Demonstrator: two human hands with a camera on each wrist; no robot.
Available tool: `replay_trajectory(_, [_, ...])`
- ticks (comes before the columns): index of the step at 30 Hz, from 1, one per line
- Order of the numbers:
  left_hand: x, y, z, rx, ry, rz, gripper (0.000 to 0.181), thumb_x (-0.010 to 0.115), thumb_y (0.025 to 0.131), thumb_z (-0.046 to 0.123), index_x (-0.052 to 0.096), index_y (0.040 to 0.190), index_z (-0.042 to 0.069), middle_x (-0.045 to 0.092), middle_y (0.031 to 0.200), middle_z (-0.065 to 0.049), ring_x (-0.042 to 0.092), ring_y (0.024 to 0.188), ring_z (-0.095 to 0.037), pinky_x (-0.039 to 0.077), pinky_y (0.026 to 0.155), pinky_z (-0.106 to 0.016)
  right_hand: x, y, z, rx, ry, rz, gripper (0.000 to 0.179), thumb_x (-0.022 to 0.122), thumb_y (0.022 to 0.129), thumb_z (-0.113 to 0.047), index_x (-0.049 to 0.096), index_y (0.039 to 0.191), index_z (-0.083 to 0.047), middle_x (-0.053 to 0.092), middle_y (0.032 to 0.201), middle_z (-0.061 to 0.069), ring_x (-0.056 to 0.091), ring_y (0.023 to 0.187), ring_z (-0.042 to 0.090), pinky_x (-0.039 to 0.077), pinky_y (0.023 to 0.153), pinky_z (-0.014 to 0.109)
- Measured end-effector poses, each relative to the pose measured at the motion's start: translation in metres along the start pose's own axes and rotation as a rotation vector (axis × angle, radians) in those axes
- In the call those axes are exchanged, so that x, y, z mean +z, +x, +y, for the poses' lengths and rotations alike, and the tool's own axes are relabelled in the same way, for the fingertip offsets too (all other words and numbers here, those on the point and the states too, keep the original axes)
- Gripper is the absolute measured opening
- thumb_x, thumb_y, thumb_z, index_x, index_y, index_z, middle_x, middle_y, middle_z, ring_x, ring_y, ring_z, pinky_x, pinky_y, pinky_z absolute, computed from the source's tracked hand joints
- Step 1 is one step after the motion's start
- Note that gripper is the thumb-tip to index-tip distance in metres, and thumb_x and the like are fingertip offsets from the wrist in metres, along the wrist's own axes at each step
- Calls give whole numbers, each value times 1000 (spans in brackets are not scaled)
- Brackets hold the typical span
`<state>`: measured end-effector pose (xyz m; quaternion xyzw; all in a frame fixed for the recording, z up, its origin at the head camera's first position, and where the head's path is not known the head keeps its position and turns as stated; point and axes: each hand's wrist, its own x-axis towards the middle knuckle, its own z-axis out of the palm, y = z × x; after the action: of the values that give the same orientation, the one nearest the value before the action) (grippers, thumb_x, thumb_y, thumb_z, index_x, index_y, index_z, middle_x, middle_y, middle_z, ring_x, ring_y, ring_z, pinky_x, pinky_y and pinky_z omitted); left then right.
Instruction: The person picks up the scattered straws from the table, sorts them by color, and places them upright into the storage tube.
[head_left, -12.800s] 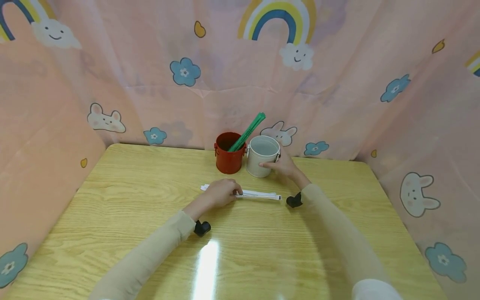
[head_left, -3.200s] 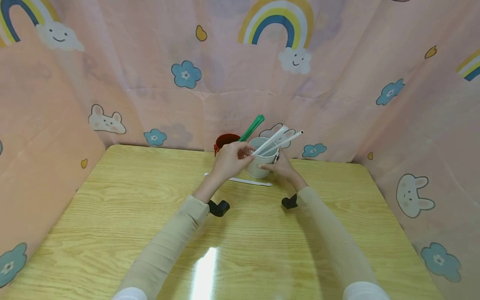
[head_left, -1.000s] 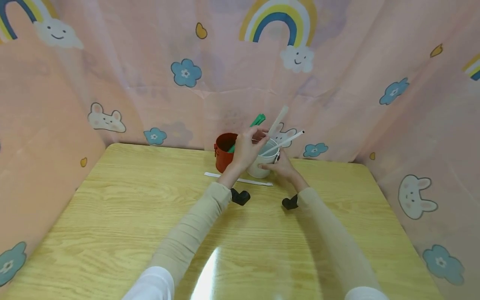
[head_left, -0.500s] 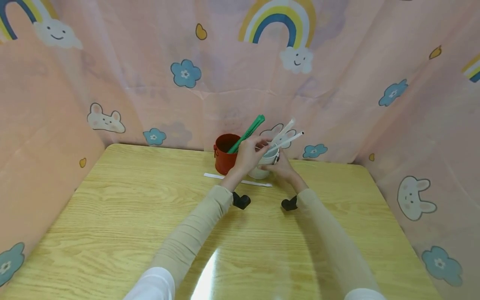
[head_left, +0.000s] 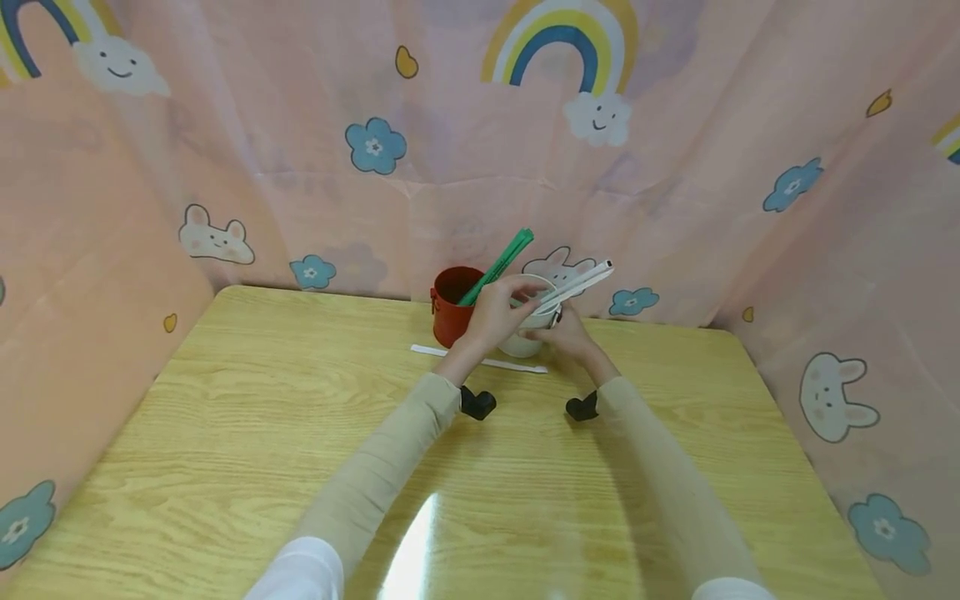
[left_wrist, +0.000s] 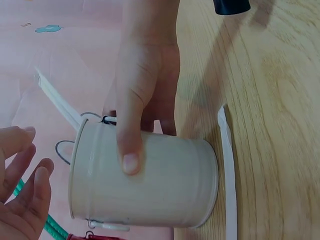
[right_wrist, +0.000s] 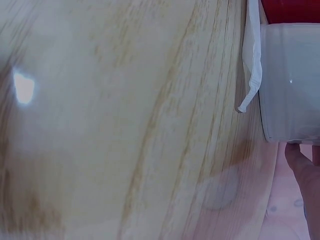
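My right hand [head_left: 572, 333] grips the side of a white bucket [left_wrist: 150, 195], its thumb lying across the wall in the left wrist view. White paper-wrapped straws [head_left: 579, 286] lean out over the bucket's right rim. At its left rim is my left hand [head_left: 497, 310], thumb and fingers parted. In the left wrist view its fingertips [left_wrist: 45, 167] hold nothing and stand apart from the straws. Another white wrapped straw [head_left: 517, 365] lies on the table just in front of the bucket, partly hidden by my left wrist.
A red bucket [head_left: 448, 325] stands directly left of the white one, with green sticks [head_left: 506, 257] leaning out of it. Both are near the back edge of the wooden table [head_left: 262, 400]. A pink printed curtain [head_left: 405, 217] hangs behind.
White straws moved from the table into the white bucket over the earlier frames. Lately one tipped down to the right beside another, and my left hand let go. My right hand stayed on the bucket.
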<state>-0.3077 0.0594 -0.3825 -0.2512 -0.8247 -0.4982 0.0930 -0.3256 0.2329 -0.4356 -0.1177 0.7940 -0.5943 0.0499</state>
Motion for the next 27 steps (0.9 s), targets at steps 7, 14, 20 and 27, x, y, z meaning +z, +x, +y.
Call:
replay_trajectory(7, [-11, -13, -8, -3, 16, -14, 20, 69, 88, 10, 71, 108, 8, 70, 108, -8, 68, 89, -20, 57, 76, -28, 2, -1, 3, -22, 7, -7, 90, 78, 75, 1, 23, 147, -6, 36, 148, 17, 36, 136, 31, 28, 116, 45])
replay_trajectory(14, [-19, -23, -20, -20, -3, -35, 24, 70, 87, 8, 69, 111, 6, 67, 111, -10, 67, 90, -22, 57, 79, -30, 0, 0, 1, -96, 4, -19, 86, 79, 75, 0, 30, 145, -5, 42, 143, 19, 42, 131, 31, 32, 113, 47])
replay_trajectory(20, [-22, -33, -29, -40, -27, -78, 28, 69, 87, 6, 67, 114, 6, 69, 110, -12, 65, 94, -24, 56, 85, -33, -1, 2, 2, -118, -8, -8, 83, 81, 73, 0, 35, 143, -2, 45, 140, 23, 42, 130, 35, 29, 114, 49])
replay_trajectory(27, [-25, -44, -43, -79, -18, -137, 30, 70, 86, 7, 66, 116, 5, 70, 110, -11, 65, 99, -23, 54, 88, -33, 2, 1, 0, -92, -18, 3, 80, 79, 74, 2, 36, 142, -2, 46, 138, 23, 43, 128, 33, 27, 115, 48])
